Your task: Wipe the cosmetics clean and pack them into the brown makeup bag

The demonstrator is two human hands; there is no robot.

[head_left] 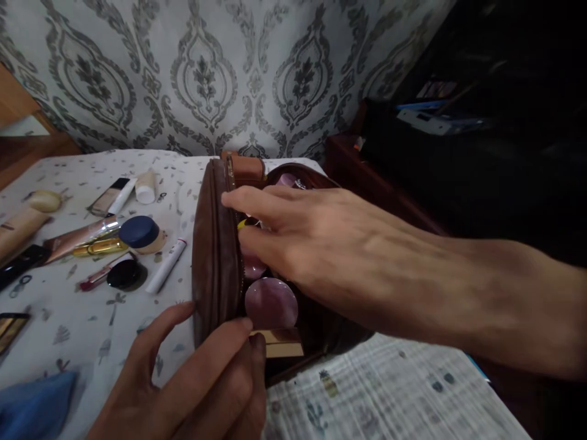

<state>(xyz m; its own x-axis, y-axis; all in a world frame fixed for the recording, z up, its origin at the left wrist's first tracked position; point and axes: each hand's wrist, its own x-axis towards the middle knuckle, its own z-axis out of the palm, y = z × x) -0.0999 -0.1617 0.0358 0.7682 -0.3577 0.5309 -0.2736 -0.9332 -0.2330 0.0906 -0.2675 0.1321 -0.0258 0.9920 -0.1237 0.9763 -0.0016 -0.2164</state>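
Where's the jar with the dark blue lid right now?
Head view, left side: the jar is on the white patterned cloth, left of the brown bag, between the gold tube and the white pen-shaped tube.

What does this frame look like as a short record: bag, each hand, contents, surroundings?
Bag: brown bag, open, on a printed white cloth
Left hand: at the bag's near end, thumb on its outer side, fingers by the rim
Right hand: reaching across the opening, one fingertip at the rim; whether it grips anything is unclear
Visible contents: glossy pinkish round item
Left of bag: blue-lidded jar, white tube, other cosmetics
Backdrop: patterned grey wall
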